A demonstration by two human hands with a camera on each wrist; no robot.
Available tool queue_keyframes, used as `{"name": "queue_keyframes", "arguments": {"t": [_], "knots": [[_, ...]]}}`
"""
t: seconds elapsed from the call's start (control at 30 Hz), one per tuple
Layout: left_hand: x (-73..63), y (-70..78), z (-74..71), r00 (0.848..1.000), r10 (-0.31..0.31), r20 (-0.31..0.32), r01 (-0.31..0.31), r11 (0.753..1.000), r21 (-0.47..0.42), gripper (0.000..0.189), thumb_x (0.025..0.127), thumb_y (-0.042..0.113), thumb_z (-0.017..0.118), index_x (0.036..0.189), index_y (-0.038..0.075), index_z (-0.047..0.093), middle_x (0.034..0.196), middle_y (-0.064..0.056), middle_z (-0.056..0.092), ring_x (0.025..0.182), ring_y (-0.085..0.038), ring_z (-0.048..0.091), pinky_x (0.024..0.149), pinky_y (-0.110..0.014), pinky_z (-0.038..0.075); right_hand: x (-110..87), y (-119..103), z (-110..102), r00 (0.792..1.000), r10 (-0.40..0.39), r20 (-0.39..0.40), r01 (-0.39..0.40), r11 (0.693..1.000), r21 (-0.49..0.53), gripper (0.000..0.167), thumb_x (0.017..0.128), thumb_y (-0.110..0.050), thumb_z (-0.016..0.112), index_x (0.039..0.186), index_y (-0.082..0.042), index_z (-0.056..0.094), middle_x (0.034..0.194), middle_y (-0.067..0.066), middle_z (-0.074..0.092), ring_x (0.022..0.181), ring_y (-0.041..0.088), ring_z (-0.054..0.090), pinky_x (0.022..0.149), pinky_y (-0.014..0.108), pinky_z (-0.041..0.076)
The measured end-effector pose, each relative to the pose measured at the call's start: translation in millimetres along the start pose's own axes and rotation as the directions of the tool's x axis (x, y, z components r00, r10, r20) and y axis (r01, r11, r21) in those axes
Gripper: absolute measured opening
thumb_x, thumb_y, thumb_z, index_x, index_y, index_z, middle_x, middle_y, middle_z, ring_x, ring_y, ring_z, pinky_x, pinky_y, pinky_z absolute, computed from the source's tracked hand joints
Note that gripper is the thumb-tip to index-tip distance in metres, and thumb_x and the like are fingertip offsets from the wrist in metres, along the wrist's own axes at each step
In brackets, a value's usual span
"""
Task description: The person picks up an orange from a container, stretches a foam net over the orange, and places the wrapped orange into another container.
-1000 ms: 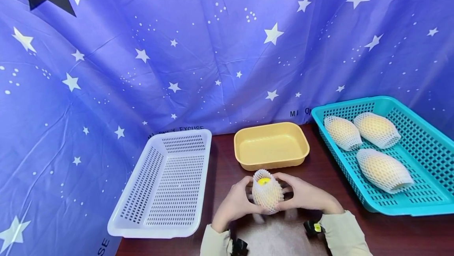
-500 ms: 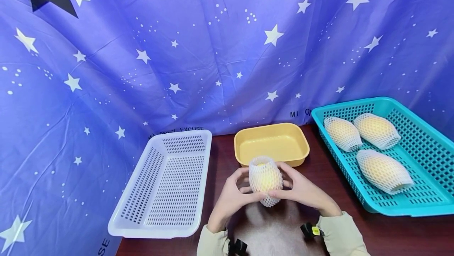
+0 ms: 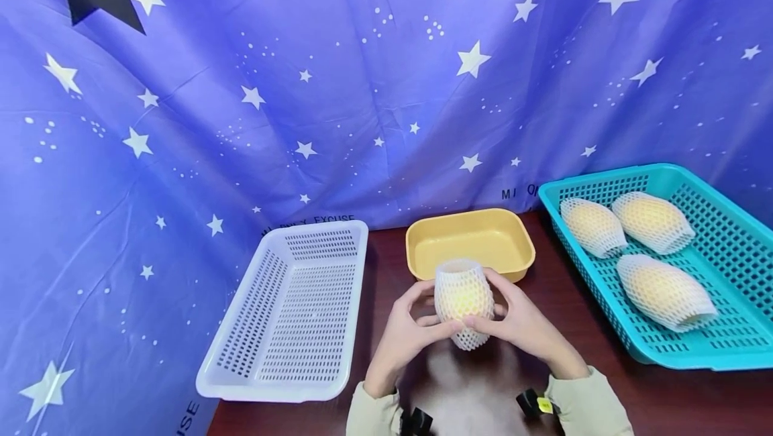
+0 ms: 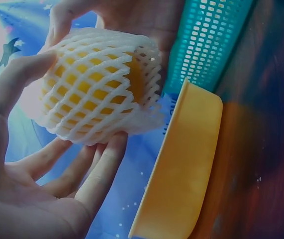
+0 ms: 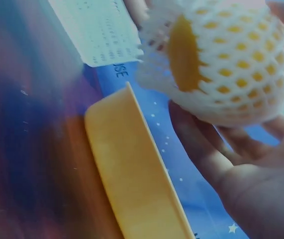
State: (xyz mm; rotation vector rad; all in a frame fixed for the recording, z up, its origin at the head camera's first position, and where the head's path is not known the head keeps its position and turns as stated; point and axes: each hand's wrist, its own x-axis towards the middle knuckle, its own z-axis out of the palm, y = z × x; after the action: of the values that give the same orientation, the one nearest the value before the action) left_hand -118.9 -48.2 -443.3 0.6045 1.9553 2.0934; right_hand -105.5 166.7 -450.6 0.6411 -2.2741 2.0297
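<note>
Both hands hold one yellow fruit in a white foam net [image 3: 464, 295] above the table, just in front of the yellow tub. My left hand [image 3: 406, 332] grips its left side and my right hand [image 3: 524, 325] its right, the thumbs side by side on the near face. The net's open end points up and away, towards the tub. In the left wrist view, bare yellow skin [image 4: 138, 79] shows where the mesh is spread near that end. The right wrist view shows the net [image 5: 241, 64] with fingers curled beneath it. The far fingers are partly hidden.
A white perforated basket [image 3: 353, 329] stands at left with nothing in it. The empty yellow tub [image 3: 417, 251] is at the back middle. At right, a teal basket [image 3: 739, 288] holds three net-wrapped fruits [image 3: 664, 292]. A starry blue curtain [image 3: 386, 87] closes off the back.
The hands have raised the fruit and tipped it. Its bare yellow top, visible in the net's opening a second ago, no longer shows in the head view. The head view has shifted slightly.
</note>
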Motion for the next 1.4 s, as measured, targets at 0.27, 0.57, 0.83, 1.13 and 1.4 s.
{"name": "queue_keyframes", "arguments": {"t": [0.27,0.57,0.83,1.13,1.4], "knots": [[8.6,0.7,22.2,0.998,0.055,0.013,-0.055,0.998,-0.014,0.055,0.079,0.006,0.082,0.13,0.011,0.061,0.123,-0.007,0.062,0.106,-0.019,0.065,0.086,-0.035,0.058,-13.0,-9.1,-10.7,0.992,-0.025,-0.12,0.008,0.99,-0.141,0.067,0.085,-0.005,0.074,0.143,0.002,0.04,0.121,0.021,0.056,0.098,0.007,0.062,0.075,0.028,0.058],[19.0,1.9,48.8,0.996,0.088,0.022,-0.087,0.995,-0.048,0.054,0.079,0.003,0.08,0.129,0.01,0.062,0.123,-0.006,0.064,0.107,-0.017,0.066,0.087,-0.034,0.058,-25.2,-24.9,-31.0,0.983,-0.017,-0.182,-0.032,0.964,-0.265,0.065,0.086,-0.01,0.074,0.142,-0.004,0.042,0.116,0.016,0.059,0.093,0.005,0.062,0.07,0.027,0.057],[27.8,9.6,71.4,0.998,0.053,0.033,-0.051,0.996,-0.075,0.054,0.079,-0.001,0.078,0.129,0.01,0.062,0.121,-0.004,0.065,0.104,-0.013,0.066,0.085,-0.03,0.058,-35.0,-39.4,-48.8,0.975,-0.076,-0.21,-0.004,0.935,-0.354,0.063,0.083,-0.006,0.075,0.138,-0.002,0.044,0.113,0.013,0.058,0.091,0.003,0.061,0.07,0.022,0.055],[35.8,4.7,95.3,0.994,0.081,0.07,-0.068,0.983,-0.171,0.052,0.083,0.007,0.077,0.132,0.012,0.061,0.121,-0.002,0.066,0.107,-0.014,0.065,0.087,-0.028,0.056,-46.2,-56.6,-66.0,0.938,-0.032,-0.344,-0.153,0.854,-0.497,0.065,0.083,-0.02,0.079,0.137,-0.004,0.048,0.115,0.015,0.062,0.089,0.0,0.056,0.069,0.016,0.05],[45.0,-2.7,113.1,0.986,0.125,0.11,-0.102,0.975,-0.197,0.047,0.086,0.006,0.074,0.131,0.009,0.061,0.123,-0.002,0.065,0.108,-0.013,0.065,0.086,-0.026,0.057,-52.7,-66.7,-86.9,0.916,0.046,-0.398,-0.277,0.79,-0.547,0.074,0.083,-0.032,0.079,0.141,-0.003,0.044,0.119,0.021,0.061,0.089,0.002,0.053,0.066,0.02,0.049]]}}
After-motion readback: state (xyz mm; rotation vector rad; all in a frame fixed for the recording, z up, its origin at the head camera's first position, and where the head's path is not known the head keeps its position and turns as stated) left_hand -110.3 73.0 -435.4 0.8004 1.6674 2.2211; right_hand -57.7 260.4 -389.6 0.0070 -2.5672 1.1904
